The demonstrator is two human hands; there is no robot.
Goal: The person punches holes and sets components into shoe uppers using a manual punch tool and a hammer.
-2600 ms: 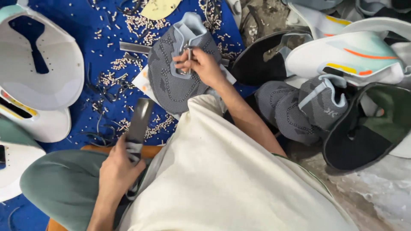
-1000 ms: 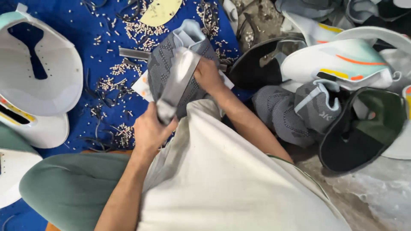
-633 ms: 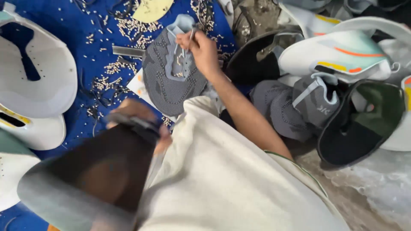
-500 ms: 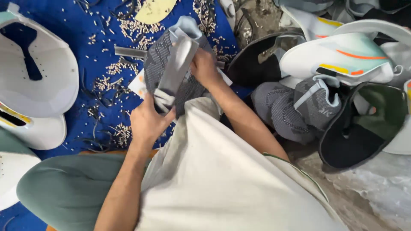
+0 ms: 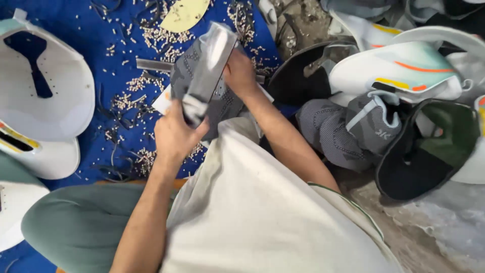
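The left hand (image 5: 174, 134) has its fingers clamped on the lower end of a flat grey tool (image 5: 209, 68). The right hand (image 5: 240, 73) has its fingers closed on the grey knit shoe upper (image 5: 222, 108), under the tool on the blue mat (image 5: 101, 60).

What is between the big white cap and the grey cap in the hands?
In the head view, blue cloth strewn with small pale bits lies between the white cap and the grey cap.
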